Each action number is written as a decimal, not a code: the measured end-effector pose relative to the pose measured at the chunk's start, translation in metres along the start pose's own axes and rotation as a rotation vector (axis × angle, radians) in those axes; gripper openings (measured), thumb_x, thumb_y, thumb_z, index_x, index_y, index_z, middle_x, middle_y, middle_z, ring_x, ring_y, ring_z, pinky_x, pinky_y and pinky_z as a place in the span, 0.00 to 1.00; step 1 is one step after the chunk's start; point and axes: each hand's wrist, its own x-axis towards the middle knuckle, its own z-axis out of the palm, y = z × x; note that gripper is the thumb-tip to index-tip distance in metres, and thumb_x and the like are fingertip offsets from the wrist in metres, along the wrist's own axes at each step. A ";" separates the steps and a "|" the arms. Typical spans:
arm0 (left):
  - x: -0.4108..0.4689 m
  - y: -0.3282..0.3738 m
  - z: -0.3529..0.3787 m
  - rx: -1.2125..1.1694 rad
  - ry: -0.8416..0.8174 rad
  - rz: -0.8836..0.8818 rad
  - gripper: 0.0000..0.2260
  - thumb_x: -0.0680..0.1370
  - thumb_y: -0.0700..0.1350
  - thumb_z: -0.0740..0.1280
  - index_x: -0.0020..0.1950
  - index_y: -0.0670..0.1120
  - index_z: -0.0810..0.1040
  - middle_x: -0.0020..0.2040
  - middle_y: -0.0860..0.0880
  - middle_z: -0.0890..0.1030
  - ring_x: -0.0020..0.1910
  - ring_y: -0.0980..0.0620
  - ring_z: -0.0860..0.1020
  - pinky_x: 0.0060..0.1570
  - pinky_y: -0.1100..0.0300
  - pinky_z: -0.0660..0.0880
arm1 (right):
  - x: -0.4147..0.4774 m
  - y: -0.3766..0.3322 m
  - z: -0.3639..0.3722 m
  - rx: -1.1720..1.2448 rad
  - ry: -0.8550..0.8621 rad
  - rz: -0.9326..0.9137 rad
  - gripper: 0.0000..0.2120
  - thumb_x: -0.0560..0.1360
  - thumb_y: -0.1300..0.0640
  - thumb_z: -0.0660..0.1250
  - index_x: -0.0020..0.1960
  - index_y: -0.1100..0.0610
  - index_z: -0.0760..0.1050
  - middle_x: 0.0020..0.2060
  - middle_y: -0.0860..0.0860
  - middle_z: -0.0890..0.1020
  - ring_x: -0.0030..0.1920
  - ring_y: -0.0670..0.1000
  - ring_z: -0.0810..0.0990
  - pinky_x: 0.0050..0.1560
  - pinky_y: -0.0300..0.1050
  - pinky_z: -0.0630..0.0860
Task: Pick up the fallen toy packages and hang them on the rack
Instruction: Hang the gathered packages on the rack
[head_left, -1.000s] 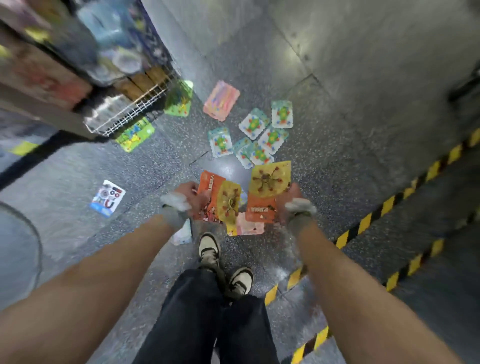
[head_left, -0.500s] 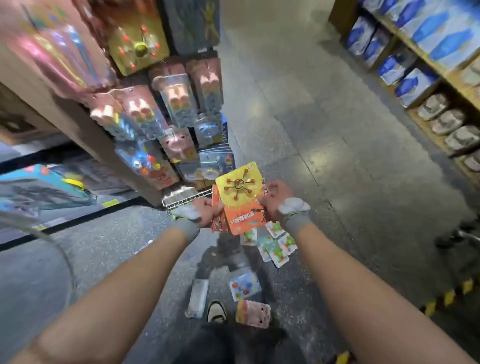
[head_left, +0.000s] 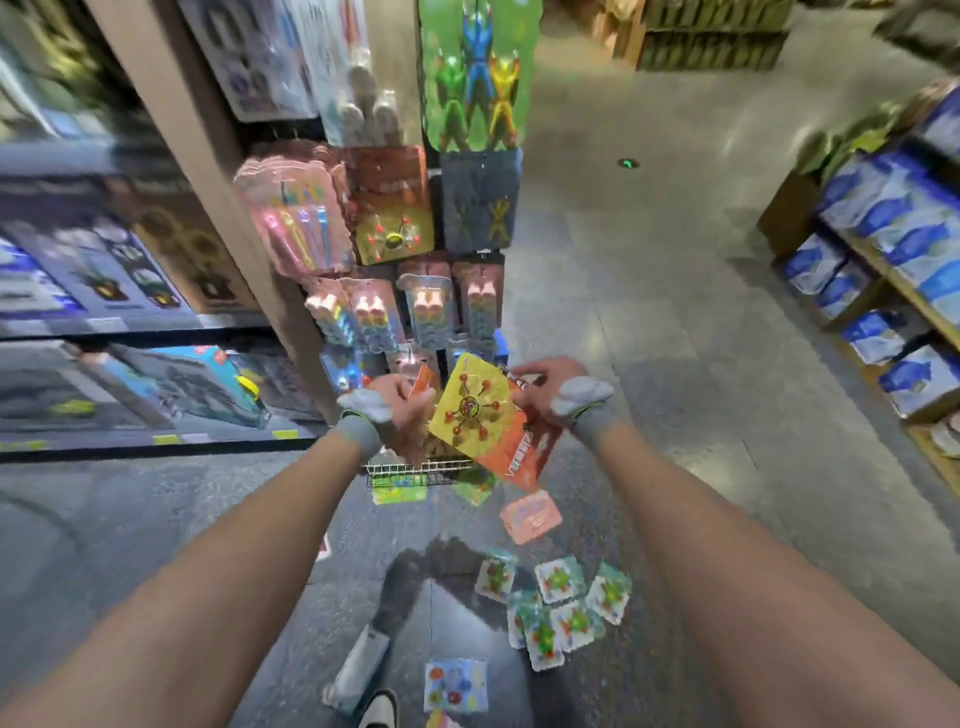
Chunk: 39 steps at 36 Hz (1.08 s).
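My right hand (head_left: 540, 389) grips the upper right edge of an orange and yellow spinner toy package (head_left: 480, 415), held tilted in front of the rack (head_left: 415, 249). My left hand (head_left: 402, 405) holds another orange package (head_left: 423, 382), mostly hidden behind the fingers. The rack carries hanging toy packs, among them a matching yellow spinner pack (head_left: 394, 234). On the floor lie several small green-and-white packs (head_left: 556, 608), a pink pack (head_left: 530, 517) and a colourful pack (head_left: 456, 686).
A wire basket (head_left: 415, 473) sits at the rack's foot with green packs beneath it. Shelves of boxed toys stand to the left (head_left: 104, 291), and shelves with blue boxes (head_left: 883, 249) line the right. A clear pack (head_left: 358, 670) lies by my shoe (head_left: 379, 709).
The view has swung up from the floor to the rack. Both hands have risen with the packages toward the rack, and the right-hand package now tilts.
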 end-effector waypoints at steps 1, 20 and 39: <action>-0.008 0.010 -0.008 -0.008 0.012 0.015 0.21 0.75 0.62 0.68 0.34 0.49 0.67 0.31 0.49 0.71 0.32 0.49 0.69 0.31 0.58 0.62 | -0.001 -0.007 -0.006 -0.043 -0.018 -0.039 0.20 0.69 0.55 0.75 0.61 0.49 0.80 0.54 0.51 0.83 0.53 0.52 0.82 0.52 0.41 0.77; 0.021 0.042 -0.151 0.707 0.077 0.233 0.04 0.75 0.51 0.71 0.49 0.59 0.81 0.50 0.53 0.82 0.42 0.49 0.77 0.41 0.60 0.73 | 0.047 -0.157 -0.044 -0.594 -0.040 -0.282 0.05 0.65 0.54 0.75 0.39 0.47 0.80 0.38 0.44 0.82 0.41 0.49 0.81 0.38 0.40 0.76; 0.108 0.045 -0.236 0.833 -0.208 0.556 0.25 0.71 0.52 0.75 0.66 0.52 0.75 0.57 0.50 0.82 0.54 0.46 0.81 0.54 0.55 0.78 | 0.099 -0.296 0.000 -0.841 -0.064 -0.243 0.18 0.68 0.64 0.68 0.56 0.54 0.83 0.52 0.52 0.84 0.51 0.50 0.82 0.48 0.44 0.81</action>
